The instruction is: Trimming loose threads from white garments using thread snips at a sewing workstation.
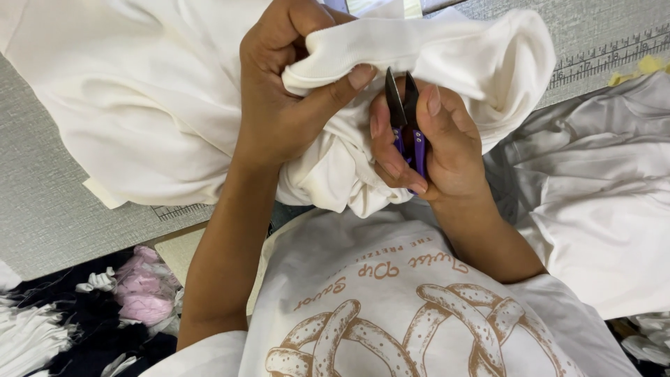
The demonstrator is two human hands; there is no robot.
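Grey textured worktop [42,209] with a printed ruler edge carries heaped cloth, and scraps of pink and black fabric [139,290] lie lower left. Over it, the left hand [279,105] is clenched on a folded hem of the white garment [153,91], thumb pressing the fold tight. Just beside it, the right hand [433,153] is closed around purple thread snips [408,132], whose blades point up at the hem. This cloth looks soft, light and floppy, best pinched close to the seam. More white fabric [600,195] lies right.
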